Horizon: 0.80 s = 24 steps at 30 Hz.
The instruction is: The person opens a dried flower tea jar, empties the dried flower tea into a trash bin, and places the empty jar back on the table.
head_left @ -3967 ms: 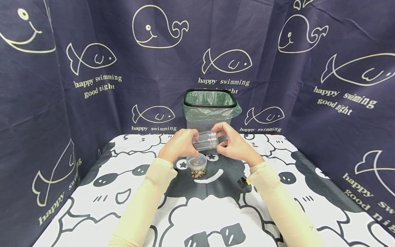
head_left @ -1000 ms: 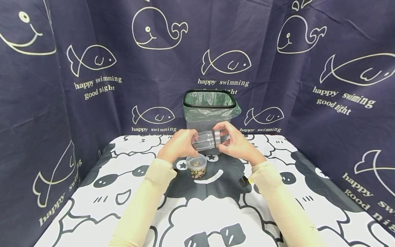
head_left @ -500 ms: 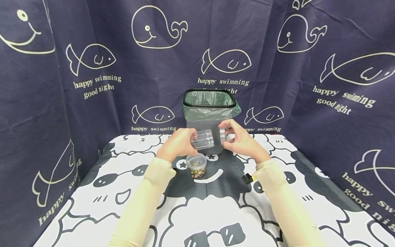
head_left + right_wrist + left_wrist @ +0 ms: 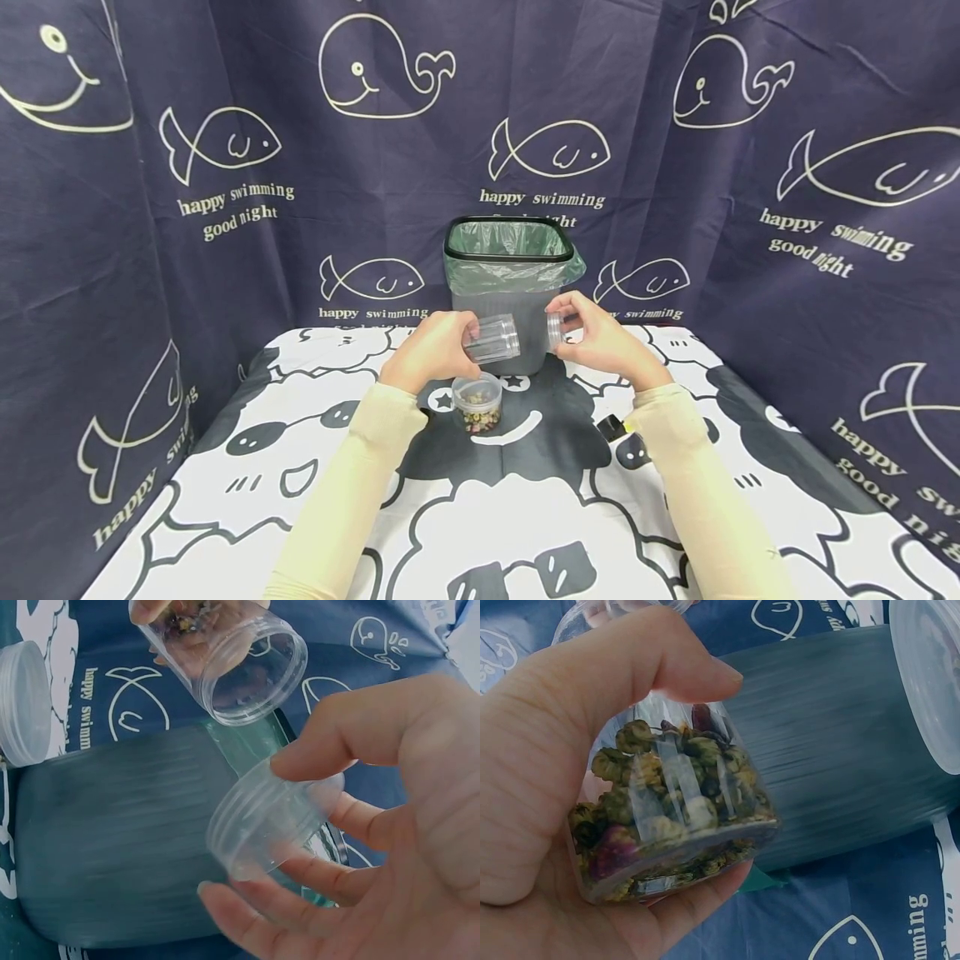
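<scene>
My left hand (image 4: 433, 352) grips a clear plastic jar (image 4: 496, 339) round its side, tilted with its open mouth to the right. In the left wrist view, dried flower buds (image 4: 664, 787), mostly green-yellow with a few dark red ones, lie at the jar's bottom. My right hand (image 4: 602, 343) pinches a clear screw lid (image 4: 262, 817) by its edge, apart from the jar mouth. Just below the jar, a round clear tub (image 4: 477, 403) stands on the table, with small dried buds inside.
Behind the hands stands a grey bin (image 4: 525, 312) with a green bag over its black rim. Dark blue fish-print curtains (image 4: 390, 183) surround the table at the back and sides. A sheep-print cloth (image 4: 502, 517) covers the table.
The lid has come off the jar. My right hand has carried it to the right, while the left hand and jar have stayed nearly in place.
</scene>
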Each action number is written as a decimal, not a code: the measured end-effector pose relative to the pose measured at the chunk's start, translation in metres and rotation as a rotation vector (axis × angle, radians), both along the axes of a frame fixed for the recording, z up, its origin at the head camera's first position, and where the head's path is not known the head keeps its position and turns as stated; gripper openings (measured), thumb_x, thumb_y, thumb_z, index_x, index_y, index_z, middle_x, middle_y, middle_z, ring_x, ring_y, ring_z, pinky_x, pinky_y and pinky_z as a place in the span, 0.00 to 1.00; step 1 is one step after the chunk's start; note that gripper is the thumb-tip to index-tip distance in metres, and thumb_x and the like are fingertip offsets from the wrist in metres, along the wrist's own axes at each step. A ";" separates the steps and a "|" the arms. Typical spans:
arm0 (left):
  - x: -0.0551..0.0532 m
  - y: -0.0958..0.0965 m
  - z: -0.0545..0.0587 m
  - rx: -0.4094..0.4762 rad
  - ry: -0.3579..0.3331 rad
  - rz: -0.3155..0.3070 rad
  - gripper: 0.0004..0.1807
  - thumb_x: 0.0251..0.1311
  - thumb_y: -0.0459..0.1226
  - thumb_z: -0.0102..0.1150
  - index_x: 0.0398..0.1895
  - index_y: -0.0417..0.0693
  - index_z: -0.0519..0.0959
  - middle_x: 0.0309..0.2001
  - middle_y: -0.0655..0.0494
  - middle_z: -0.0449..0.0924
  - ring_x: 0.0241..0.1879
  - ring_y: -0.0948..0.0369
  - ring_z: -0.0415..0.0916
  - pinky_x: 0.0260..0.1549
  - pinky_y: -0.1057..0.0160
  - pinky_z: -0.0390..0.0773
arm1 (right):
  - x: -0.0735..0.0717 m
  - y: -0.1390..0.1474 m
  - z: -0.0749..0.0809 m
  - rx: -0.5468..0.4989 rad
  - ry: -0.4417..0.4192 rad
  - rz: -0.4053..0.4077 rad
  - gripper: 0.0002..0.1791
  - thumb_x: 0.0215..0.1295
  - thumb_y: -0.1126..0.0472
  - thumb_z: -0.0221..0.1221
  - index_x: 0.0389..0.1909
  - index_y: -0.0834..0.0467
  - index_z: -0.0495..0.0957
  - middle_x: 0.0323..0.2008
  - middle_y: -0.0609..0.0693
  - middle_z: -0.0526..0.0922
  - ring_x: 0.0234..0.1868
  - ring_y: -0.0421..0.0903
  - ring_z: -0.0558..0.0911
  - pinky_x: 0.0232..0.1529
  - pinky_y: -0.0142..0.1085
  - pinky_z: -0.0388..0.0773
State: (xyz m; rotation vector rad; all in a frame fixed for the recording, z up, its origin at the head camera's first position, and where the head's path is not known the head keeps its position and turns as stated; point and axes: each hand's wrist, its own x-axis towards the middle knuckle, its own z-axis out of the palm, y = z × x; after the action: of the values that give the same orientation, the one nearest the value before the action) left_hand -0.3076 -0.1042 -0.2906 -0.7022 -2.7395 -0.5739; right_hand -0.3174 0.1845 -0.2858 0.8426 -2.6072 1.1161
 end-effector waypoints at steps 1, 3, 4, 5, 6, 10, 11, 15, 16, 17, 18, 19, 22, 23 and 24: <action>0.000 0.000 0.000 0.002 0.000 -0.001 0.27 0.34 0.40 0.80 0.42 0.50 0.79 0.34 0.57 0.80 0.36 0.57 0.76 0.41 0.57 0.78 | 0.000 0.001 0.000 0.011 -0.009 -0.011 0.31 0.54 0.69 0.66 0.61 0.56 0.70 0.60 0.59 0.77 0.57 0.60 0.83 0.59 0.55 0.78; 0.000 0.000 0.000 0.004 0.000 0.000 0.27 0.34 0.40 0.80 0.43 0.50 0.79 0.34 0.57 0.80 0.36 0.57 0.76 0.41 0.57 0.78 | 0.000 0.004 0.000 0.032 -0.031 -0.032 0.31 0.54 0.68 0.66 0.61 0.56 0.70 0.61 0.60 0.77 0.57 0.61 0.83 0.59 0.55 0.77; 0.000 0.000 0.000 0.005 0.000 -0.001 0.27 0.34 0.40 0.80 0.43 0.50 0.79 0.34 0.57 0.80 0.36 0.57 0.76 0.41 0.57 0.78 | -0.001 0.005 0.000 0.044 -0.039 -0.042 0.31 0.54 0.67 0.65 0.61 0.56 0.71 0.61 0.60 0.76 0.57 0.61 0.83 0.59 0.55 0.77; 0.001 0.000 0.000 0.006 0.001 -0.001 0.28 0.33 0.40 0.80 0.43 0.50 0.79 0.34 0.57 0.80 0.36 0.57 0.76 0.40 0.57 0.78 | 0.000 0.006 0.000 0.056 -0.048 -0.057 0.30 0.54 0.67 0.65 0.61 0.55 0.71 0.60 0.61 0.77 0.57 0.61 0.83 0.59 0.55 0.77; 0.001 0.000 0.000 0.007 0.001 -0.001 0.28 0.33 0.40 0.80 0.43 0.49 0.79 0.34 0.57 0.80 0.36 0.57 0.76 0.40 0.57 0.78 | -0.001 0.008 0.000 0.067 -0.056 -0.066 0.30 0.54 0.66 0.65 0.61 0.55 0.71 0.60 0.61 0.77 0.57 0.61 0.84 0.59 0.55 0.77; 0.001 0.000 0.000 0.009 0.003 0.000 0.27 0.33 0.40 0.80 0.42 0.50 0.79 0.34 0.57 0.79 0.36 0.57 0.76 0.40 0.57 0.78 | -0.001 0.013 0.001 0.088 -0.092 -0.087 0.30 0.55 0.66 0.65 0.61 0.57 0.70 0.60 0.64 0.76 0.58 0.61 0.83 0.59 0.54 0.77; 0.001 0.000 0.000 0.008 0.003 0.000 0.27 0.33 0.40 0.80 0.43 0.50 0.79 0.34 0.57 0.79 0.36 0.57 0.76 0.40 0.57 0.78 | -0.002 0.014 0.001 0.090 -0.101 -0.091 0.30 0.55 0.66 0.65 0.61 0.57 0.70 0.60 0.64 0.76 0.58 0.62 0.83 0.59 0.54 0.77; 0.000 -0.001 0.000 0.002 0.009 0.002 0.27 0.34 0.40 0.79 0.43 0.50 0.80 0.34 0.57 0.80 0.35 0.57 0.76 0.40 0.57 0.78 | -0.005 0.017 -0.001 0.099 -0.128 -0.092 0.30 0.55 0.66 0.65 0.61 0.58 0.70 0.60 0.64 0.76 0.59 0.63 0.82 0.58 0.53 0.78; 0.000 -0.001 0.000 0.001 0.011 0.002 0.27 0.34 0.40 0.79 0.43 0.50 0.80 0.34 0.57 0.80 0.35 0.57 0.76 0.40 0.57 0.78 | -0.006 0.018 -0.001 0.103 -0.132 -0.092 0.30 0.55 0.66 0.65 0.61 0.58 0.70 0.60 0.64 0.76 0.59 0.63 0.82 0.58 0.53 0.78; 0.000 -0.001 0.000 0.000 0.012 0.002 0.27 0.34 0.40 0.79 0.43 0.49 0.80 0.34 0.57 0.80 0.35 0.57 0.76 0.40 0.57 0.78 | -0.007 0.018 -0.002 0.105 -0.135 -0.090 0.30 0.55 0.66 0.65 0.61 0.59 0.70 0.59 0.64 0.76 0.58 0.63 0.82 0.57 0.54 0.78; 0.000 -0.001 0.000 -0.002 0.014 0.002 0.27 0.34 0.40 0.79 0.43 0.49 0.80 0.34 0.57 0.80 0.35 0.57 0.76 0.40 0.57 0.78 | -0.008 0.019 -0.002 0.108 -0.138 -0.087 0.30 0.55 0.66 0.65 0.61 0.59 0.69 0.59 0.65 0.76 0.58 0.64 0.82 0.57 0.54 0.78; 0.000 -0.001 0.000 -0.003 0.015 0.002 0.27 0.34 0.40 0.79 0.43 0.49 0.80 0.34 0.57 0.80 0.35 0.57 0.76 0.40 0.57 0.78 | -0.009 0.020 -0.002 0.111 -0.143 -0.086 0.30 0.55 0.67 0.65 0.61 0.60 0.69 0.59 0.65 0.76 0.58 0.64 0.82 0.57 0.54 0.78; 0.001 -0.001 0.000 -0.005 0.015 0.001 0.27 0.34 0.40 0.79 0.43 0.49 0.80 0.34 0.57 0.80 0.36 0.57 0.76 0.40 0.57 0.78 | -0.010 0.021 -0.004 0.126 -0.152 -0.087 0.30 0.55 0.67 0.64 0.61 0.60 0.70 0.58 0.65 0.76 0.57 0.64 0.82 0.56 0.53 0.79; 0.001 -0.001 0.000 -0.006 0.014 0.001 0.27 0.34 0.40 0.79 0.43 0.49 0.80 0.34 0.57 0.80 0.36 0.57 0.76 0.40 0.57 0.78 | -0.010 0.022 -0.004 0.130 -0.155 -0.088 0.30 0.55 0.66 0.65 0.61 0.60 0.70 0.57 0.65 0.76 0.57 0.63 0.83 0.55 0.52 0.79; 0.001 0.000 0.000 -0.006 0.014 0.001 0.27 0.34 0.40 0.79 0.43 0.49 0.80 0.34 0.57 0.80 0.35 0.57 0.76 0.40 0.57 0.78 | -0.011 0.022 -0.004 0.134 -0.158 -0.089 0.30 0.54 0.66 0.65 0.60 0.60 0.70 0.57 0.65 0.76 0.56 0.63 0.83 0.54 0.51 0.79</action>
State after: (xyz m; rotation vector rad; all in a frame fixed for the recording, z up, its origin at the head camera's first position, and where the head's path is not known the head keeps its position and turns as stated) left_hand -0.3070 -0.1046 -0.2903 -0.7035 -2.7298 -0.5592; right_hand -0.3280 0.2068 -0.2902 0.6812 -2.8452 1.0337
